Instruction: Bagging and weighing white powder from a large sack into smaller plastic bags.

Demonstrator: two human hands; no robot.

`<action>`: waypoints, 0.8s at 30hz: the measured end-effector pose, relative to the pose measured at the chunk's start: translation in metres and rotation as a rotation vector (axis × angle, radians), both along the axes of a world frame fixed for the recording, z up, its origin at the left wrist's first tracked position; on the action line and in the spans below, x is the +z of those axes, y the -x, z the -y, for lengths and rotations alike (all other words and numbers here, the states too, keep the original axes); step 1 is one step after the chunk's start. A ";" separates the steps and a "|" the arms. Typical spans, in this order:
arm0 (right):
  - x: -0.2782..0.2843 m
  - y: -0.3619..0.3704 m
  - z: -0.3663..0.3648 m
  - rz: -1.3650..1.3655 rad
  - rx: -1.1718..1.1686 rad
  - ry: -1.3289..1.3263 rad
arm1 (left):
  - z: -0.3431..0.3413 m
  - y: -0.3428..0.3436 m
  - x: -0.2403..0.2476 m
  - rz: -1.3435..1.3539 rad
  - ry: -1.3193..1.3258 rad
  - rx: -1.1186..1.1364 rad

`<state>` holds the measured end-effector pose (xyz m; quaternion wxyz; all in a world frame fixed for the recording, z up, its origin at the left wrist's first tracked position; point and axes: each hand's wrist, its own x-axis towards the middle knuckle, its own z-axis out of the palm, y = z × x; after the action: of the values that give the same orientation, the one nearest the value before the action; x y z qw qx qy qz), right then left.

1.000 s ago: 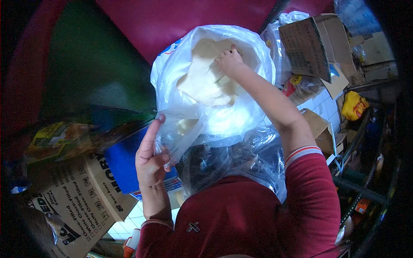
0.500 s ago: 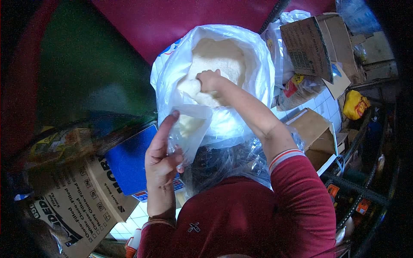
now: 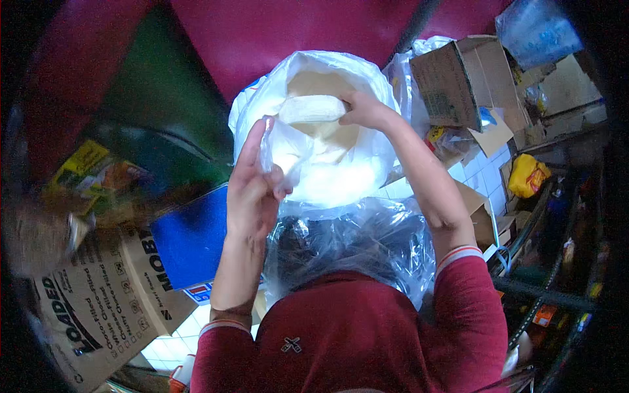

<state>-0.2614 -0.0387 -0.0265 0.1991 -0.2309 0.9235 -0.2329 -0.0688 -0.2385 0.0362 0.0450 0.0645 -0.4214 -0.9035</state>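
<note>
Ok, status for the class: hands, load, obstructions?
Left hand holds small clear bag. Right hand grips white scoop-like item, over pale powder in large plastic bag. No obstruction seen between.

Likely small shop — blue scale (image 3: pixel 190 236), printed carton (image 3: pixel 98 321), big bag (image 3: pixel 341 185) of pale powder (image 3: pixel 318 82).

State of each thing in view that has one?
Large white plastic bag: open, pale powder inside.
Small clear plastic bag: held in left grip, mouth seems open.
White rounded scoop: held in right grip, contents unclear.
Brown cardboard box, upper right: open, flaps spread.
Blue flat-topped scale: on or off unclear.
</note>
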 end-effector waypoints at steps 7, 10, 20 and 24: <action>0.058 -0.030 -0.028 0.044 -0.022 0.115 | 0.008 0.032 -0.018 -0.039 -0.023 -0.067; 0.091 -0.041 -0.025 0.012 -0.082 -0.019 | 0.010 0.041 -0.021 -0.014 -0.028 -0.080; 0.090 -0.085 0.069 -0.833 0.398 -0.475 | 0.009 0.039 -0.015 -0.031 0.144 -0.216; 0.111 -0.099 0.080 -1.258 0.514 -0.490 | 0.021 0.025 -0.022 -0.031 0.072 -0.143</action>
<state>-0.1623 -0.1190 0.0842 -0.2756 -0.4800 0.8054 0.2122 -0.0933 -0.2592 0.0139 -0.0109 0.0183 -0.4564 -0.8895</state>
